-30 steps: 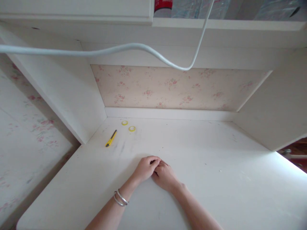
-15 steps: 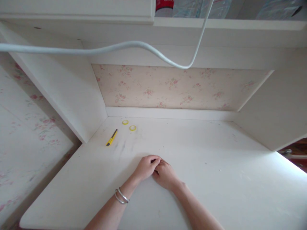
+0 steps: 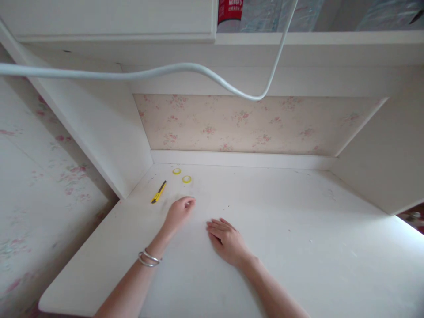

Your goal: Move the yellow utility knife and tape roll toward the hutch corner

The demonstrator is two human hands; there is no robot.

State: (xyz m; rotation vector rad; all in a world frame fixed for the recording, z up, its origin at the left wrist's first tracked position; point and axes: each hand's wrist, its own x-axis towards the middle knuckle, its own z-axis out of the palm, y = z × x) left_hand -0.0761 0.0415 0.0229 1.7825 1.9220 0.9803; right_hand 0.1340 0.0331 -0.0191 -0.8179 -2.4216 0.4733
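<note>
My left hand [image 3: 180, 212] is over the white desktop [image 3: 265, 274] with its fingers curled in and nothing visible in it. Just beyond it lie two yellow tape rings [image 3: 187, 179] and a yellow box cutter [image 3: 159, 191] with a dark tip. My right hand [image 3: 227, 238] rests palm down near the middle of the desktop, its fingers laid out on the surface. A gap separates the two hands. Two silver bangles [image 3: 149, 258] circle my left wrist.
A white cable [image 3: 185, 67] hangs across the upper view. Above the desk, a shelf [image 3: 298, 39] holds a red-labelled item [image 3: 229, 10] and clear plastic. White side panels [image 3: 96, 119] stand left and right of the desk.
My left hand has come away from my right hand, moving left and forward toward the tape rings. My right hand stays on the desktop. The view has shifted slightly.
</note>
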